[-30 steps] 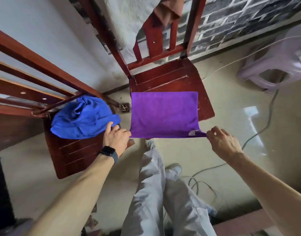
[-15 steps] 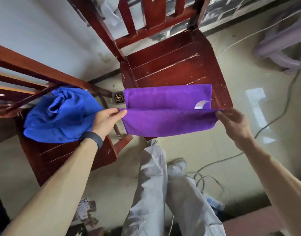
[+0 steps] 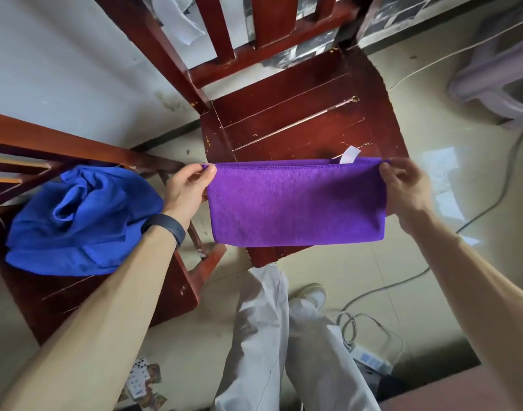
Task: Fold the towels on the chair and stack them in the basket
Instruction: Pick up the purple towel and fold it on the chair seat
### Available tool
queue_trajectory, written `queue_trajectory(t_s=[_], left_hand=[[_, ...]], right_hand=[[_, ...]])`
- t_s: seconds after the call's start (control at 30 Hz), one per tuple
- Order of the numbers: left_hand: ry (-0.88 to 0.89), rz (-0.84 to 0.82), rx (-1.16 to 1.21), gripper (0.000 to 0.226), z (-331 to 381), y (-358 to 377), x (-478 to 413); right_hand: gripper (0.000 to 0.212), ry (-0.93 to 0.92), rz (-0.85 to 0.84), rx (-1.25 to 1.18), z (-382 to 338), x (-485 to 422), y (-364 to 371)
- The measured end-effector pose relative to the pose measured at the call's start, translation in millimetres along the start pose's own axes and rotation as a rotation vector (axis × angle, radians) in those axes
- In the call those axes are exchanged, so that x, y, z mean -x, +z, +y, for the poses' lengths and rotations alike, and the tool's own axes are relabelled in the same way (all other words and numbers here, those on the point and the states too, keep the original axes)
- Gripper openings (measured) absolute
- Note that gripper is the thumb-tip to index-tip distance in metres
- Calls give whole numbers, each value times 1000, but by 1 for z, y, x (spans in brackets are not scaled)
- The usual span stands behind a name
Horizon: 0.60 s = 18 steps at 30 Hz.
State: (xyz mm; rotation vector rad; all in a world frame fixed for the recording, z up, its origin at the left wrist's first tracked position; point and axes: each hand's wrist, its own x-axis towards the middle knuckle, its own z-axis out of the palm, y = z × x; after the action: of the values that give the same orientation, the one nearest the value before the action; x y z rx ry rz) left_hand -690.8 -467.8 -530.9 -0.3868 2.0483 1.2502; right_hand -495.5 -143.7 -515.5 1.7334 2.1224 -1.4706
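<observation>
- Fingers [image 3: 207, 174] of your left hand [image 3: 184, 189] are curled in. Thumb and forefinger pinch the top left corner of the purple towel [image 3: 296, 203].
- Your right hand [image 3: 405, 189] mirrors this. Its fingers [image 3: 394, 171] are bent tight and pinch the top right corner.
- Between your hands the purple towel hangs as a wide band, folded double. Its top edge is pulled taut and level, and the fold runs along the bottom.
- A white tag [image 3: 348, 154] sticks up behind the top edge, close to your right hand.
- Seen from above, the towel covers the front part of a dark red wooden chair seat [image 3: 298, 114]. You cannot tell whether the cloth touches the wood.
- To your left a blue towel [image 3: 82, 221] lies in a crumpled heap on the seat of a second wooden chair [image 3: 47, 301]. Your left forearm crosses over its right edge, and a black wristband [image 3: 165, 229] sits on that wrist.
- Below the towel are your legs in pale trousers [image 3: 272, 336] and one light shoe [image 3: 310, 295], standing between the two chairs.
- Right of your legs, white cables [image 3: 361, 318] loop on the floor beside a power strip [image 3: 370, 358]. Playing cards [image 3: 141, 381] lie scattered at lower left.
- A lilac plastic stool [image 3: 497, 81] stands at upper right, well apart from the chair.
- Behind the towel the seat boards are bare up to the upright back slats [image 3: 272, 22]. A pale wall closes the left side.
- Right of your right hand the tiled floor is open, crossed by one thin cable.
</observation>
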Motion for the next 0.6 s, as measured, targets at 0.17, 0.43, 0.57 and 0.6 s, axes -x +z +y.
queue_trajectory(t_s=[0.17, 0.43, 0.57, 0.6], left_hand=[[41, 7, -44, 16, 3, 2, -12], [56, 110, -213, 27, 9, 16, -33], [127, 206, -414, 21, 15, 25, -36], [140, 219, -450, 20, 15, 27, -35]], right_hand=[[19, 27, 39, 17, 3, -9, 7], [22, 46, 100, 148, 9, -28, 21], [22, 33, 141, 203, 10, -31, 26], [23, 25, 148, 209, 9, -30, 28]])
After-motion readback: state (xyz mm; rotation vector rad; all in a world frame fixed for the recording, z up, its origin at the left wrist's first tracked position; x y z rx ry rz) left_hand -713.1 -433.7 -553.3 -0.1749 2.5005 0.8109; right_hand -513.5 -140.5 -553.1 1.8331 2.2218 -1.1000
